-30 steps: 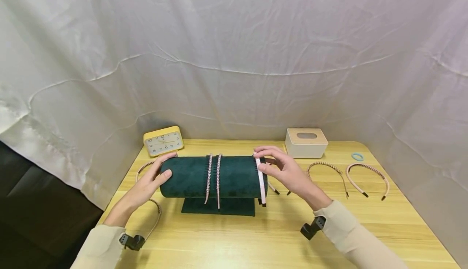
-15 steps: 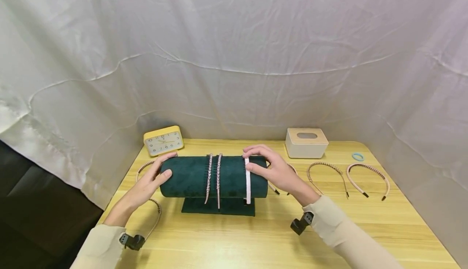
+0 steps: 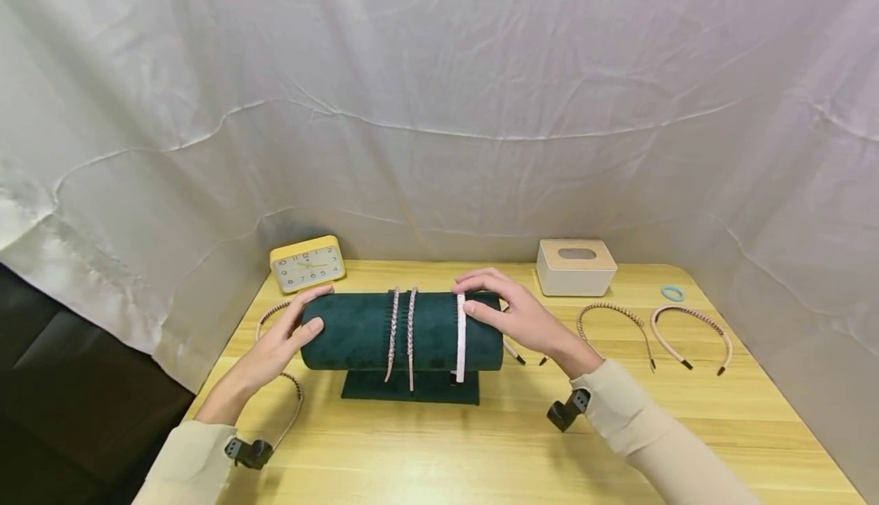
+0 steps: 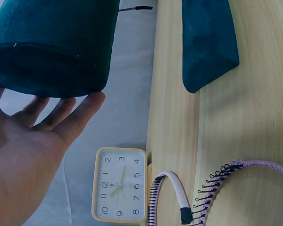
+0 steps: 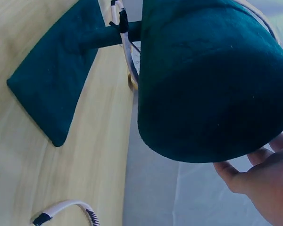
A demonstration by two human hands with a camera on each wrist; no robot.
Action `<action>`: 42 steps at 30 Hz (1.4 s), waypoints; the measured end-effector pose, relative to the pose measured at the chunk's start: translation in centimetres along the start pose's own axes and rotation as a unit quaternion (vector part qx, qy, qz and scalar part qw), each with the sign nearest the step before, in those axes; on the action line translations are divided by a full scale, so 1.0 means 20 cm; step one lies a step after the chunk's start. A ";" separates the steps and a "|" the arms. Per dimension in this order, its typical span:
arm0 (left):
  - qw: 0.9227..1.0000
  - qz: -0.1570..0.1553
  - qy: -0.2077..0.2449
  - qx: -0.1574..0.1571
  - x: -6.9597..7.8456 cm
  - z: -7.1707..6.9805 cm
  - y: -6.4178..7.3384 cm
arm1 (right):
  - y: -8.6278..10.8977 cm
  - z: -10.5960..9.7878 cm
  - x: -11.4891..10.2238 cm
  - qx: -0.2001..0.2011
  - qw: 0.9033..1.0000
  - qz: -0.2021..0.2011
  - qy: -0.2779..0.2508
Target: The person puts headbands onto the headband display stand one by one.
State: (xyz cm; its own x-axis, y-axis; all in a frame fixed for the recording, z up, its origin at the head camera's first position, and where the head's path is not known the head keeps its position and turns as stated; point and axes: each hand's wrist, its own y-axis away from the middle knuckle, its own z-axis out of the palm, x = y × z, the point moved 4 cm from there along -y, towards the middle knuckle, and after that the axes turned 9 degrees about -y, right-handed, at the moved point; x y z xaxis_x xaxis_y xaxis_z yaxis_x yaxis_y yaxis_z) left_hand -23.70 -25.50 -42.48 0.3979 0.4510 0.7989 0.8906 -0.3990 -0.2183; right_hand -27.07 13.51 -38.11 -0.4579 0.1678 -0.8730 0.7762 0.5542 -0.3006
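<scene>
A dark green velvet headband stand [image 3: 350, 329] with a horizontal roll stands on the table. My left hand [image 3: 275, 345] grips the roll's left end, thumb in front and fingertips behind; in the left wrist view its fingers [image 4: 78, 120] touch the end rim. Two braided pinkish headbands, one [image 3: 393, 337] left of the other [image 3: 410, 337], hang over the middle of the roll. Farther right sits a whitish headband [image 3: 462, 345]. My right hand [image 3: 518, 310] pinches its upper part, thumb in front and fingers on top of the roll. The fingers' far side is hidden.
A yellow clock [image 3: 307, 265] stands at the back left, a tissue box [image 3: 575, 268] at the back right. More headbands lie on the table, including one braided [image 3: 611, 308] and one pink [image 3: 690, 313]. A blue ring [image 3: 672, 293] lies near the right edge.
My right hand has slid the whitish headband left along the roll, from its right end toward the two braided ones, and the band now hangs straighter. My left hand has stayed put.
</scene>
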 end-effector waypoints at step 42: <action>1.000 0.003 -0.007 0.007 -0.01 0.00 0.00 | -0.23 0.09 -0.13 -0.086 0.991 -0.019 0.104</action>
State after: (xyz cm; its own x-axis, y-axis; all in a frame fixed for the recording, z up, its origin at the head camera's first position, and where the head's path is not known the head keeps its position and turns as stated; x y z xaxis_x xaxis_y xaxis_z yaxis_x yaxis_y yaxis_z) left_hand -23.75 -25.58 -42.74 0.4061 0.4602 0.7895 0.8913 -0.3901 -0.2310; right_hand -28.67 9.04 -35.10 -0.5779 0.2992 -0.7593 0.6805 0.6903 -0.2459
